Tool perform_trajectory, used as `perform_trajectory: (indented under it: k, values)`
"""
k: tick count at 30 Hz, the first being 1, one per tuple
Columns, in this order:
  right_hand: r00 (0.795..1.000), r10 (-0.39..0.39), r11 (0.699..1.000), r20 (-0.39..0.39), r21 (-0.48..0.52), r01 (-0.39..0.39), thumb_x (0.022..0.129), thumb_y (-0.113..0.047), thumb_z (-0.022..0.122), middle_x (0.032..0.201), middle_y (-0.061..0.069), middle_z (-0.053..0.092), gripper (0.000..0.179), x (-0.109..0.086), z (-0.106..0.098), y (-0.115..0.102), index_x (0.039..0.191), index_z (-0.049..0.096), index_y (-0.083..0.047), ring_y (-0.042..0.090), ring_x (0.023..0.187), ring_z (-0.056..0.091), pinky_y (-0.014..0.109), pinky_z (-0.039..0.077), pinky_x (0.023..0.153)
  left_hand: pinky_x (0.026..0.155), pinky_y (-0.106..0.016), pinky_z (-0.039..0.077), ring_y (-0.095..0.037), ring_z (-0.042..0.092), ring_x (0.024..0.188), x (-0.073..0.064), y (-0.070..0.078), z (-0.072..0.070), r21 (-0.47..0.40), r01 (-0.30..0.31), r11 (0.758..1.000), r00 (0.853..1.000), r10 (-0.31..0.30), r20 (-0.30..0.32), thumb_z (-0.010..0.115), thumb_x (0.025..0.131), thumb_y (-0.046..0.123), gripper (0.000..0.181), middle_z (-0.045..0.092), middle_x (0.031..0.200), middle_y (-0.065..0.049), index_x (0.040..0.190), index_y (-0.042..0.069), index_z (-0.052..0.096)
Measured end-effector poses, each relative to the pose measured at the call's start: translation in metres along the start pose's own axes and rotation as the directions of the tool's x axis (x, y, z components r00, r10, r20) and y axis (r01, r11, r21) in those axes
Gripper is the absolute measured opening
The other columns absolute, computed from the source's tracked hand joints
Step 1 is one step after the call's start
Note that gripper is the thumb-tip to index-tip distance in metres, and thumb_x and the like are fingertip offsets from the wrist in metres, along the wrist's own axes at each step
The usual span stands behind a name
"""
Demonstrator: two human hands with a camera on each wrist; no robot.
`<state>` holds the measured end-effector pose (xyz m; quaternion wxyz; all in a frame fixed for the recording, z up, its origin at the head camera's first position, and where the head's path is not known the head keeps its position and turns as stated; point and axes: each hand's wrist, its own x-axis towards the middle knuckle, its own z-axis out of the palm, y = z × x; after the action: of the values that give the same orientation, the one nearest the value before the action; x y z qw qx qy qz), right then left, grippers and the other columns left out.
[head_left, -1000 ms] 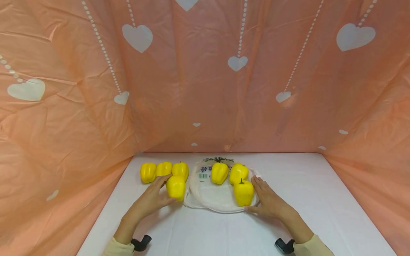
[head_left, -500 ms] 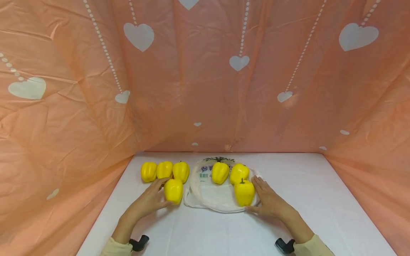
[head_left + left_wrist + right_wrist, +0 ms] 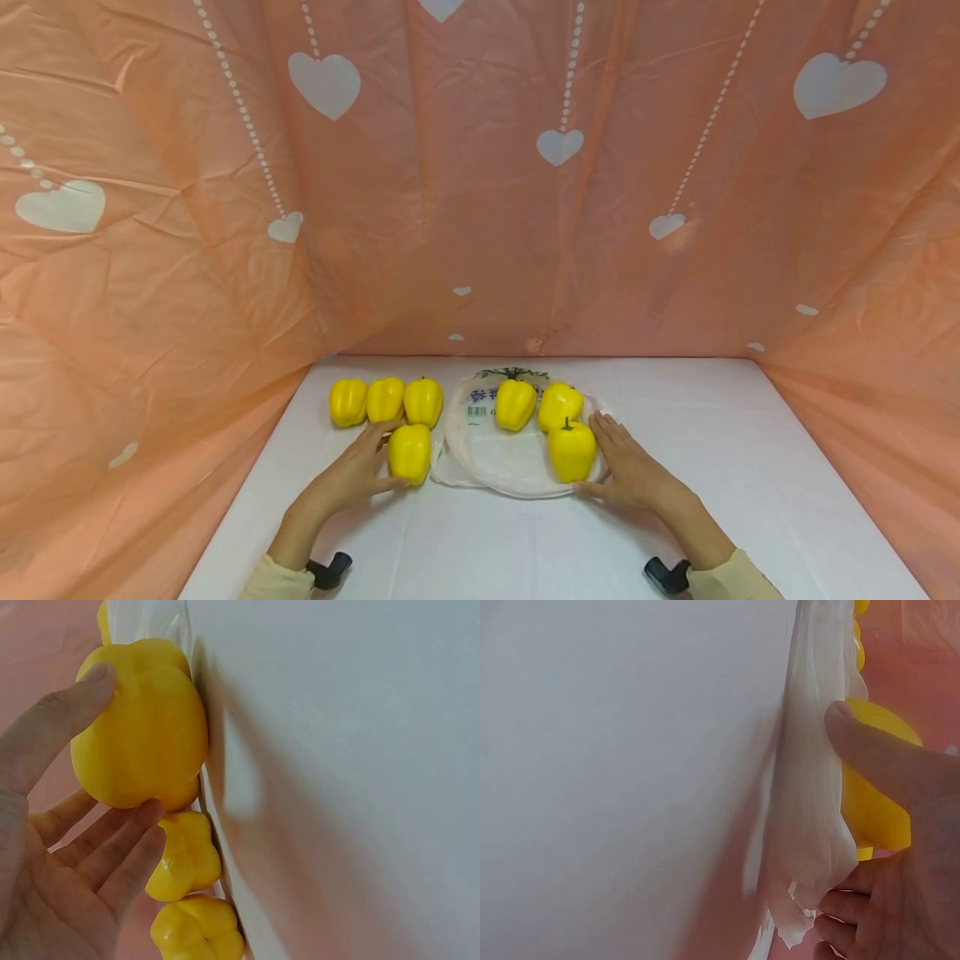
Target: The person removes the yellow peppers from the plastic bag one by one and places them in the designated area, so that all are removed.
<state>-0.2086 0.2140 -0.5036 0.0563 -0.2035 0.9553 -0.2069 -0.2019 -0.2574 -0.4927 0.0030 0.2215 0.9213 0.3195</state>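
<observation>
My left hand holds a yellow bell pepper between thumb and fingers, just in front of a row of similar peppers. In the left wrist view the thumb lies on that bell pepper and fingertips reach its lower side. My right hand, fingers extended, rests at the right edge of a white plastic bag. Its thumb is by the bag's front rim, beside a yellow pepper with a dark stem. In the right wrist view the thumb overlaps the pepper beside the bag's side.
Behind the left hand stand three yellow peppers in a row: one at left, one in the middle and one at right. Two more peppers, left and right, sit on the bag. An orange curtain encloses the white table.
My left hand has brought its pepper slightly toward me and down, so more of the row behind shows. The right hand stays at the bag's edge.
</observation>
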Motion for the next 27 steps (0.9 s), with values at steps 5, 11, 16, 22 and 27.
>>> perform_trajectory:
  k: [5,11,16,22,27]
  values:
    - [1.000,-0.010,1.000,-0.012,-0.001,0.010,0.087,-0.059,0.083,0.173,0.031,0.021,0.121,0.000,0.000,0.000,0.164,0.023,0.013,0.050,0.160,0.021,0.062,0.020,0.130,0.112,-0.060,0.049,-0.048,0.057,0.134,0.002,-0.001,0.002,-0.023,-0.017,1.000,1.000,0.017,-0.005,0.095,0.083,0.020,0.090,0.049,0.152,-0.027,0.152,-0.004,0.042]
    - [1.000,-0.007,1.000,-0.014,0.000,0.007,0.087,-0.058,0.084,0.173,0.031,0.021,0.121,0.000,-0.001,0.000,0.164,0.024,0.012,0.051,0.159,0.022,0.062,0.020,0.129,0.112,-0.060,0.049,-0.049,0.056,0.135,0.004,0.000,0.004,-0.036,-0.045,0.998,0.999,0.045,-0.006,0.095,0.083,0.019,0.090,0.050,0.151,-0.026,0.151,-0.004,0.042]
    - [1.000,0.006,1.000,-0.014,0.006,-0.006,0.086,-0.059,0.084,0.173,0.031,0.021,0.121,0.000,0.000,0.000,0.164,0.024,0.011,0.050,0.160,0.021,0.062,0.020,0.130,0.112,-0.063,0.048,-0.047,0.056,0.135,0.005,0.000,0.006,0.012,-0.063,0.998,0.998,0.063,-0.013,0.095,0.082,0.018,0.090,0.052,0.150,-0.024,0.152,-0.004,0.042]
    - [1.000,-0.005,1.000,-0.023,0.003,0.005,0.087,-0.059,0.084,0.173,0.031,0.021,0.121,-0.001,0.001,0.001,0.164,0.024,0.012,0.050,0.160,0.021,0.061,0.020,0.130,0.115,-0.066,0.044,-0.045,0.053,0.138,0.005,0.004,0.005,0.033,-0.083,0.996,0.996,0.083,-0.015,0.095,0.082,0.016,0.090,0.054,0.147,-0.023,0.152,-0.005,0.044]
    - [0.999,-0.017,1.000,-0.032,0.002,0.017,0.087,-0.057,0.084,0.172,0.032,0.022,0.120,-0.002,0.001,0.002,0.164,0.024,0.013,0.051,0.159,0.022,0.061,0.020,0.130,0.116,-0.066,0.042,-0.044,0.052,0.138,0.005,0.011,0.004,0.078,-0.088,0.993,0.996,0.089,-0.012,0.095,0.081,0.017,0.088,0.054,0.147,-0.024,0.150,-0.006,0.046]
